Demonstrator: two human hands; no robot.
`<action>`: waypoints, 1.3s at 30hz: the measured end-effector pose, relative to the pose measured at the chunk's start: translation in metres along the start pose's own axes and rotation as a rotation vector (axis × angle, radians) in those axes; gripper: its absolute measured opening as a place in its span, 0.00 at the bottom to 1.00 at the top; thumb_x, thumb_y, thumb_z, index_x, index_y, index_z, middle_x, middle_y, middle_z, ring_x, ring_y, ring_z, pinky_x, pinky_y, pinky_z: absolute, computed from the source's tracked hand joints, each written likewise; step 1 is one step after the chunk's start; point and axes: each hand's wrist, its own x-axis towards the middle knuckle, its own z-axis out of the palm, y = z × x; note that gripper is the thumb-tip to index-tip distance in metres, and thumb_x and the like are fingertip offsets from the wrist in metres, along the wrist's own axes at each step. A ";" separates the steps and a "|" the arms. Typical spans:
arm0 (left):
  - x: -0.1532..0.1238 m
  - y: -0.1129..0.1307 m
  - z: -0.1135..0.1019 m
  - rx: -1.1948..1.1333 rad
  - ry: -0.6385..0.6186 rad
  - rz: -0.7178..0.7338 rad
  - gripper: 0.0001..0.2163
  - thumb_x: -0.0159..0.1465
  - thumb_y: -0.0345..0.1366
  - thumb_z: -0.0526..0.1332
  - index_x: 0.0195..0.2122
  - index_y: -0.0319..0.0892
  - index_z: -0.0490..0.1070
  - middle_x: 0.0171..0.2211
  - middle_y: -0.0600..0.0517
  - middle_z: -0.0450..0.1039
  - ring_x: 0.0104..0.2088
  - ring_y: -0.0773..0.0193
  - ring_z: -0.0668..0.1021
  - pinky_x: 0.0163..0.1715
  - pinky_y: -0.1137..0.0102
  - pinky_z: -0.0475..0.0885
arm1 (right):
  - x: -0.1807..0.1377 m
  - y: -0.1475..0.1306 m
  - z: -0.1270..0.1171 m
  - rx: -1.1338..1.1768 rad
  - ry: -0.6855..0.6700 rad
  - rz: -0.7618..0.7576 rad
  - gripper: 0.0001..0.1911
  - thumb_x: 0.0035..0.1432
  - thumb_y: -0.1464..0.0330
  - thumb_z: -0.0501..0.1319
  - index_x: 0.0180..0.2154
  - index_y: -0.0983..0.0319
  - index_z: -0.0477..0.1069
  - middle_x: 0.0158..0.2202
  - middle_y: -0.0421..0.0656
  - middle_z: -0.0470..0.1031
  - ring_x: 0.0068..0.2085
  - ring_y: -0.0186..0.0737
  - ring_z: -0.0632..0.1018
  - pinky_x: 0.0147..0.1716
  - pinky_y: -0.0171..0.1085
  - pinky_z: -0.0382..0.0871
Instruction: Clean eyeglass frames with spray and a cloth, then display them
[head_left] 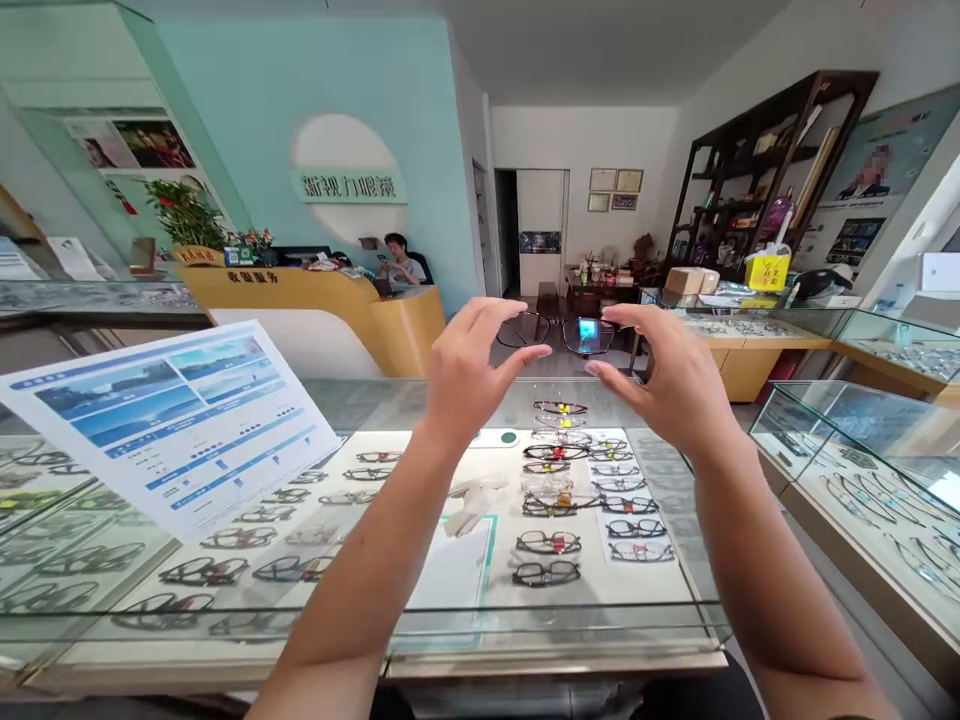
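Dark-framed eyeglasses (589, 336) are held up in front of me above the counter, lenses facing me. My left hand (469, 365) has its thumb and fingers closed about the left lens. At the right lens, the fingertips of my right hand (675, 375) touch the outer upper corner, with the thumb near the lower rim. A bluish reflection shows in the right lens. Under my hands, a glass display counter (465, 620) contains rows of eyeglasses, among them a dark pair (546, 573). A crumpled pale cloth or tissue (476, 505) lies between my forearms.
A printed sheet (165, 430) with blue pictures stands tilted on the left of the counter. Another glass case (877, 500) is to the right. Across the room, a person (401, 265) sits behind a yellow reception desk (300, 300). A dark shelf (757, 170) stands against the right wall.
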 end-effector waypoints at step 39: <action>-0.010 -0.027 0.027 -0.411 0.013 -0.660 0.27 0.61 0.54 0.77 0.58 0.49 0.80 0.53 0.44 0.82 0.53 0.51 0.84 0.53 0.54 0.84 | 0.019 0.000 0.032 -0.087 0.138 0.119 0.16 0.73 0.57 0.66 0.57 0.55 0.80 0.47 0.47 0.85 0.43 0.48 0.84 0.42 0.44 0.77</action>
